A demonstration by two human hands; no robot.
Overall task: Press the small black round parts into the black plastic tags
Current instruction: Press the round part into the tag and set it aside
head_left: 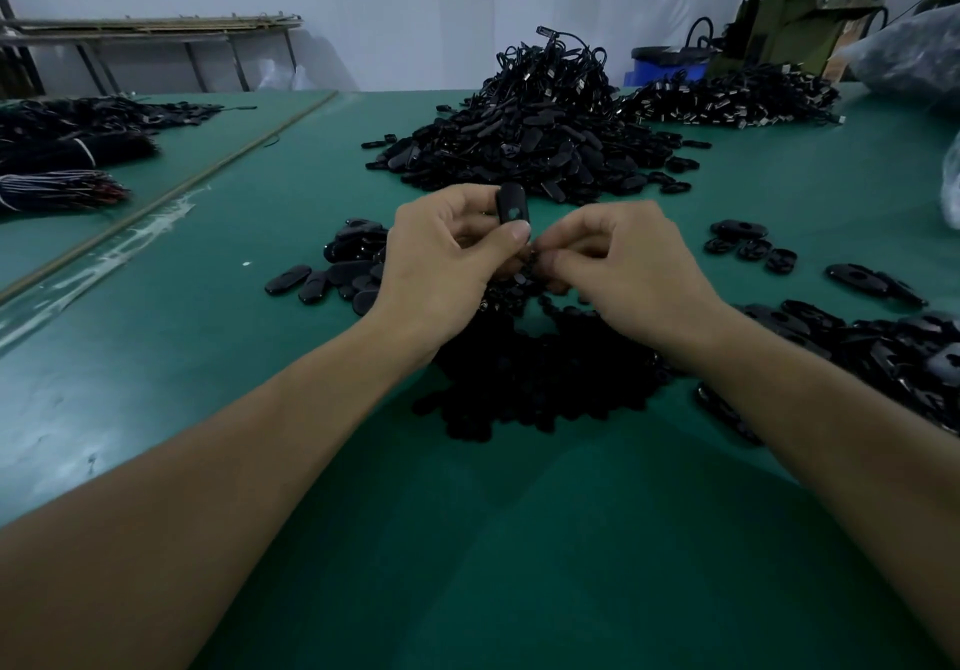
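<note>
My left hand (447, 259) pinches a black oval plastic tag (512, 203) upright between thumb and fingers, above the green table (291, 191). A hole shows in the tag's face. Right beside it, my right hand (618, 264) has its fingers curled, and its fingertips pinch something small and dark just under the tag; I cannot make out what it is. Under both hands lies a heap of small black round parts (540, 373). Finished-looking tags (343, 264) lie scattered left of my left hand.
A tall pile of black tags with cords (540, 124) rises behind the hands. More tags lie at the right (883, 347) and in a far right pile (737, 98). Bundled cords (62, 160) sit at the left. A machine (795, 20) stands at the back.
</note>
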